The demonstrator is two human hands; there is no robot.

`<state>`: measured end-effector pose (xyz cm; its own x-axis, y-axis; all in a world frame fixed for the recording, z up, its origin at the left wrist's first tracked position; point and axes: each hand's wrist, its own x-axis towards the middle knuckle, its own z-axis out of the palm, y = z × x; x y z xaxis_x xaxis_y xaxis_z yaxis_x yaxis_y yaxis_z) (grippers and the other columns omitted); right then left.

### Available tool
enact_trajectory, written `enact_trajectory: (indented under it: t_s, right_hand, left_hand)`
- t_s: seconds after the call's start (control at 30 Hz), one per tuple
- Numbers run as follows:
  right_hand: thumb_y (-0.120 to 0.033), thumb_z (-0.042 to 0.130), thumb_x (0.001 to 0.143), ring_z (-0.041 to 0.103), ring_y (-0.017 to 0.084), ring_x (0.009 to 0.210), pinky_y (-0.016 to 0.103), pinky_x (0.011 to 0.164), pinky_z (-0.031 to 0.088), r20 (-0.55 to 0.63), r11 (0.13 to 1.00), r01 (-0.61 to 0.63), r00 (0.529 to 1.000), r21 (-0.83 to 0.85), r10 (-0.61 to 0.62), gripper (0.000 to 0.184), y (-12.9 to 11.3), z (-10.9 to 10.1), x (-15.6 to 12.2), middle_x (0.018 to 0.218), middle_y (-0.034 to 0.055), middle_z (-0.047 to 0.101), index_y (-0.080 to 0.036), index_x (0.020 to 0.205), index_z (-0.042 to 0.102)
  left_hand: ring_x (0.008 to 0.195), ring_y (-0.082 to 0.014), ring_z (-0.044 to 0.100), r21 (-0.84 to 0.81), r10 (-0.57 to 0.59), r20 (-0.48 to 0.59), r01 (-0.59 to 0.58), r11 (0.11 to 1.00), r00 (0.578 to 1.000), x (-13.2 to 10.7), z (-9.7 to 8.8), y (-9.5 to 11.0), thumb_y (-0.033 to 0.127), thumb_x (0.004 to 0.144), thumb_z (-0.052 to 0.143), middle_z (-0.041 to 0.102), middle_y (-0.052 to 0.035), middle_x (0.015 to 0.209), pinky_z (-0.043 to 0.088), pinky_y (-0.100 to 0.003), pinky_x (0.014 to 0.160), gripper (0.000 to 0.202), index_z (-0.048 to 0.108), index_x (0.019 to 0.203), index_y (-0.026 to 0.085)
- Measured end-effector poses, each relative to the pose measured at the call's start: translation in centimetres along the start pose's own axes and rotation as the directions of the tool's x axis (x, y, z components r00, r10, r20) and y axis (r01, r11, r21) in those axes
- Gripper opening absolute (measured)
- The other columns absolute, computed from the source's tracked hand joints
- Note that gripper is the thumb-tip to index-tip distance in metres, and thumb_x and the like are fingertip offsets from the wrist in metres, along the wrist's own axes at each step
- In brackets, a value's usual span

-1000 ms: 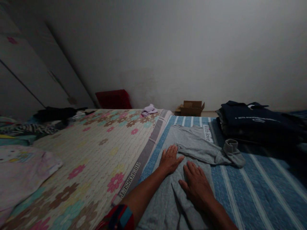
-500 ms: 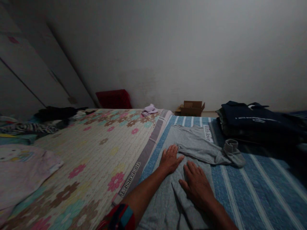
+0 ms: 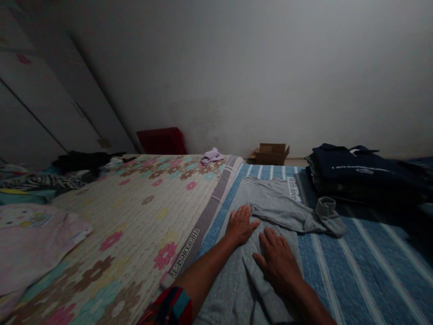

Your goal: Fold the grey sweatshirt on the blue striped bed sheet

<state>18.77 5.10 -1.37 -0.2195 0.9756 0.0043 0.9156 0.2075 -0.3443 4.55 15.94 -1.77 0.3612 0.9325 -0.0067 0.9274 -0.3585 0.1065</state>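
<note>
A grey long-sleeved garment (image 3: 233,271) lies spread on the blue striped cover (image 3: 321,266). One of its sleeves (image 3: 287,214) is laid across it toward the right, with a bunched cuff at the end. My left hand (image 3: 241,224) rests flat on the cloth beside the inner end of that sleeve, fingers stretched out. Lower and to the right, my right hand (image 3: 279,262) also lies flat on the garment, its fingers extended. Neither hand grips the fabric. Folds run through the cloth below and between my hands.
A stack of folded dark clothes (image 3: 365,176) sits at the right. Leftward spreads a flowered cover (image 3: 135,216) with a small lilac cloth (image 3: 212,156), a pink garment (image 3: 37,243) and heaped clothes (image 3: 84,160). Behind are a cardboard box (image 3: 271,155) and a red object (image 3: 162,141) by the wall.
Both hands stay flat in nearly the same place on the grey garment. The view has shifted very slightly, so things at the left appear a little further right.
</note>
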Motion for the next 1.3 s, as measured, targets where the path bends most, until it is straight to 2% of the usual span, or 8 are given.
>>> enact_trajectory:
  t_s: [0.47, 0.97, 1.3]
  right_hand:
    - [-0.049, 0.038, 0.089, 0.022, 0.028, 0.137, 0.044, 0.110, 0.016, -0.023, 1.000, 0.008, 1.000, -0.013, -0.008, 0.062, -0.02, 0.07, -0.08, 0.148, 0.0140, 0.029, -0.012, 0.139, 0.040]
    - [-0.049, 0.037, 0.089, 0.022, 0.028, 0.138, 0.044, 0.110, 0.016, -0.025, 1.000, 0.001, 1.000, -0.020, -0.001, 0.062, 0.05, 0.28, -0.04, 0.149, 0.0138, 0.029, -0.012, 0.139, 0.040]
    - [-0.049, 0.038, 0.089, 0.023, 0.028, 0.137, 0.044, 0.110, 0.017, -0.031, 1.000, 0.005, 1.000, -0.015, -0.005, 0.062, 0.12, 0.27, -0.02, 0.148, 0.0143, 0.030, -0.013, 0.138, 0.041]
  left_hand:
    - [0.140, -0.0222, 0.017, 0.019, 0.013, -0.039, -0.013, 1.000, 0.999, 0.00, 0.37, -0.12, 0.061, 0.090, 0.017, 0.025, -0.0091, 0.151, 0.015, -0.045, 0.112, 0.070, 0.025, 0.144, 0.017]
    - [0.140, -0.0214, 0.016, -0.028, 0.003, -0.029, -0.004, 1.000, 1.000, 0.07, 0.39, -0.13, 0.062, 0.089, 0.016, 0.023, -0.0086, 0.152, 0.013, -0.046, 0.112, 0.072, 0.025, 0.144, 0.016]
    - [0.141, -0.0226, 0.010, -0.042, 0.001, 0.061, 0.002, 0.999, 0.998, 0.05, -0.42, 0.19, 0.063, 0.089, 0.017, 0.015, -0.0099, 0.154, 0.010, -0.048, 0.113, 0.075, 0.019, 0.146, 0.013]
